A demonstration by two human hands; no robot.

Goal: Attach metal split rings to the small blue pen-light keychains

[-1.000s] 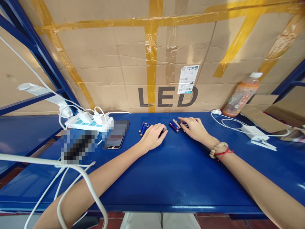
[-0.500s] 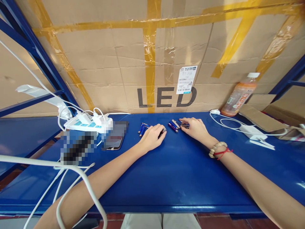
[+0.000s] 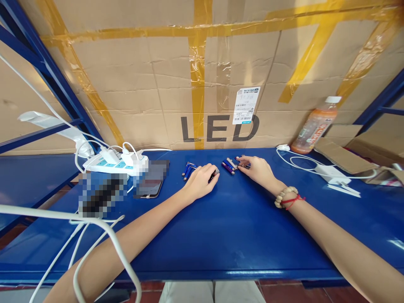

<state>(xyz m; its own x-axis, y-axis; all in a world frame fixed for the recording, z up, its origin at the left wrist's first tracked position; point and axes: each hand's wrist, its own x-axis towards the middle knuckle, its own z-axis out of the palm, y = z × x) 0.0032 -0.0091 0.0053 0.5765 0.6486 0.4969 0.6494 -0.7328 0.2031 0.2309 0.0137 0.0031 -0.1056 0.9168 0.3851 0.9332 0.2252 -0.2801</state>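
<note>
Purple cylinder (image 3: 226, 169) lies between left hand (image 3: 201, 180), curled around a dark piece (image 3: 213, 174), and half-curled right hand (image 3: 259, 170), grip unclear.

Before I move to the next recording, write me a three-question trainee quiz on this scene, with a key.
1. Which letters are printed large on the cardboard box?
A) LCD
B) LED
C) USB
2. True or false: the bottle's cap is red.
3. Fill in: the small purple stick lies between the left hand and the ____.

Key: 1 B; 2 false, the bottle has a white cap; 3 right hand.
</note>
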